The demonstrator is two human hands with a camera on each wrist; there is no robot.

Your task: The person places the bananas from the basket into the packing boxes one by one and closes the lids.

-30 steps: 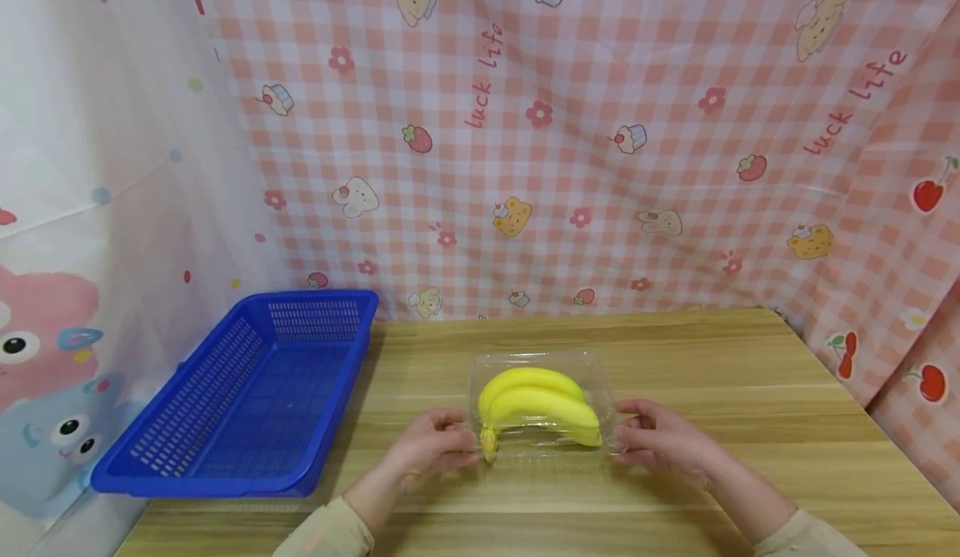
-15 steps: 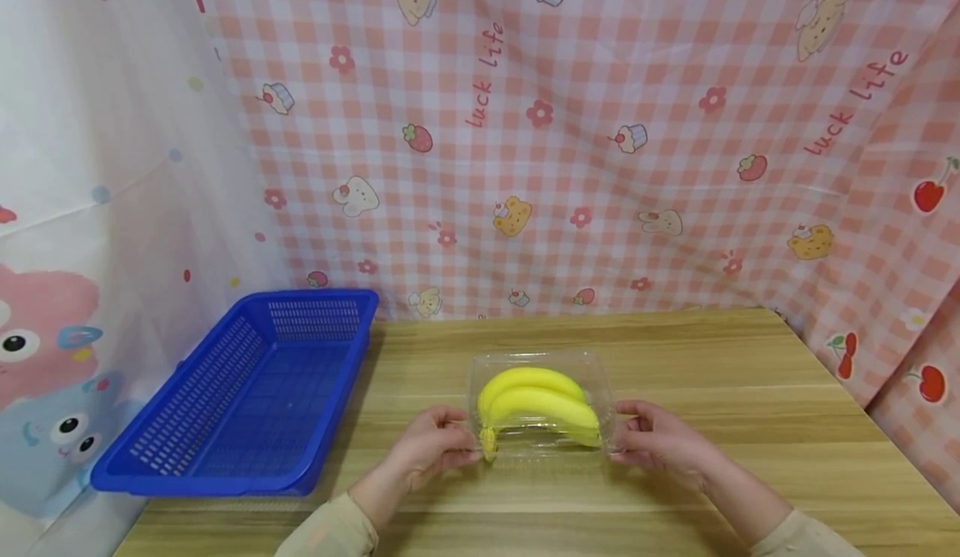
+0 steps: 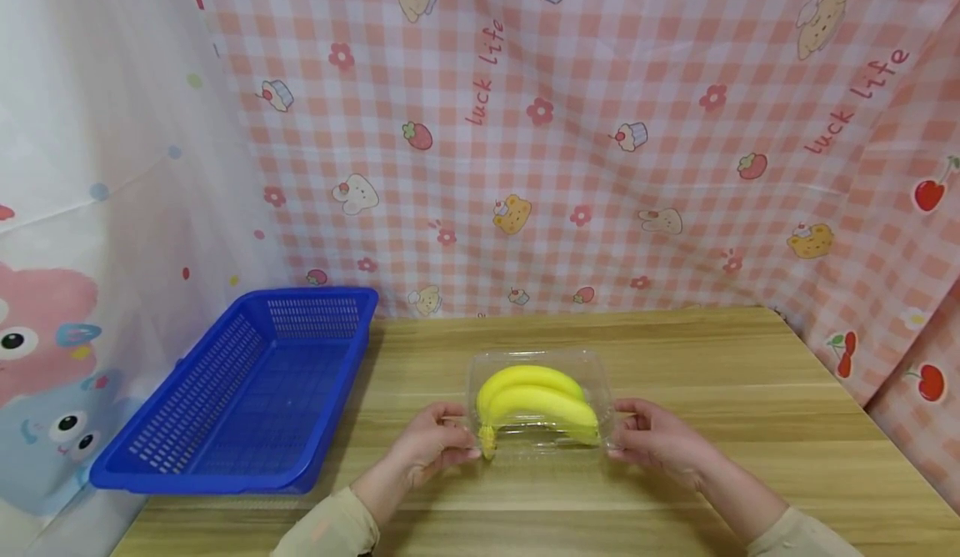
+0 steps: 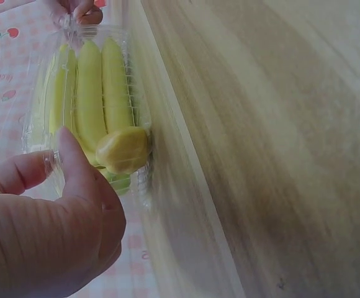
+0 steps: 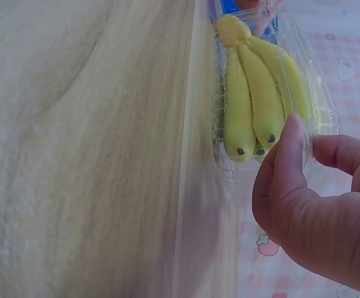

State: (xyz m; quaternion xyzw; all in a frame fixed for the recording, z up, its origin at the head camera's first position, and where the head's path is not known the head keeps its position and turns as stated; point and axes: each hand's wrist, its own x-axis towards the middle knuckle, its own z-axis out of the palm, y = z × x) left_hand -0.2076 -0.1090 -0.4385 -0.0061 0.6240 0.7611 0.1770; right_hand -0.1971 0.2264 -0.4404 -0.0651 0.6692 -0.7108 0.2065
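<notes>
A clear plastic clamshell box (image 3: 592, 365) stands on the wooden table with a bunch of yellow bananas (image 3: 540, 403) inside. The bananas' stem end (image 4: 124, 150) lies at the box's left end, while their dark tips (image 5: 271, 138) point right. At the left side, my left hand (image 3: 431, 444) pinches the box's rim between thumb and forefinger. My right hand (image 3: 660, 439) grips the opposite side of the rim in the same way, its thumb (image 5: 292, 149) in front. The lid looks closed over the fruit. The far fingers of both hands are partly hidden.
A blue plastic basket (image 3: 303, 484) with slotted sides stands on the left of the table (image 3: 720, 365). Behind the table hangs a pink checked curtain (image 3: 600, 57). A white printed curtain (image 3: 135, 232) hangs along the left side.
Almost nothing differs: both hands keep their hold on the box at the same spot. The whole head view has shifted very slightly.
</notes>
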